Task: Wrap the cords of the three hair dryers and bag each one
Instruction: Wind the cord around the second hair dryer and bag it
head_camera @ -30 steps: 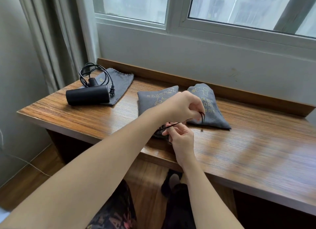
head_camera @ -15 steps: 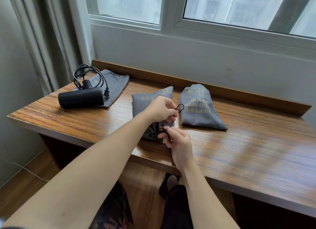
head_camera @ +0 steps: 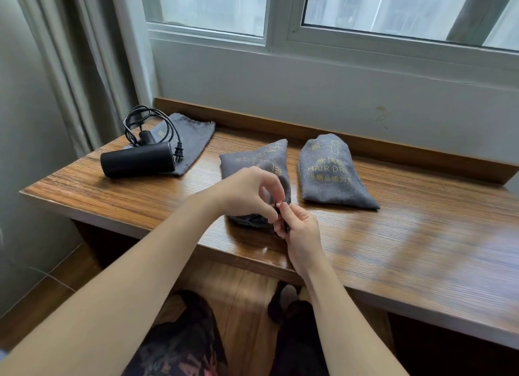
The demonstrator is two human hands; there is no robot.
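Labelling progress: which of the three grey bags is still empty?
The flat grey bag at far left, under the unbagged black hair dryer. The middle bag and right bag bulge, filled.

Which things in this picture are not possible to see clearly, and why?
- Head view: the middle bag's mouth and drawstring are covered by the left hand and right hand; knot state unclear.
- Head view: contents of the right bag are hidden by its fabric.
- Head view: the left bag lies partly under the hair dryer.

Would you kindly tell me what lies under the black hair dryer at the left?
A flat grey bag lies under the hair dryer; its far end shows, the rest is covered. The table is beneath.
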